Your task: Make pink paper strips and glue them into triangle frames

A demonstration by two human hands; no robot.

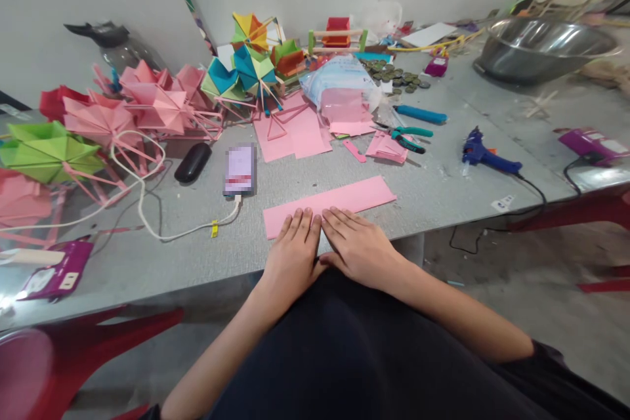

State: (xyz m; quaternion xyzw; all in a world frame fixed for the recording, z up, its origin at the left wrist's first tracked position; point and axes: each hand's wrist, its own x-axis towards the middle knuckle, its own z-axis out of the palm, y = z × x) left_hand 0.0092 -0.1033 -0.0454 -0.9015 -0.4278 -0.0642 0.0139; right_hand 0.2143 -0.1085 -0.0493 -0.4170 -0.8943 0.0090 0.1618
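A long pink paper strip (344, 197) lies slightly slanted near the table's front edge. My left hand (294, 251) rests flat with its fingertips on the strip's lower edge, left of its middle. Beside it, my right hand (357, 244) lies flat too, its fingertips on the same edge. The thumbs meet or nearly meet below the strip. Behind the strip are larger pink sheets (288, 134), a stack of small pink pieces (387, 146) and teal-handled pliers (411, 132).
A phone (239, 169) with a white cable and a black case (193, 163) are at left, before folded paper models (162, 102). A blue glue gun (492, 156) and metal bowl (541, 46) stand at right. Red stools (98, 354) flank the table's front.
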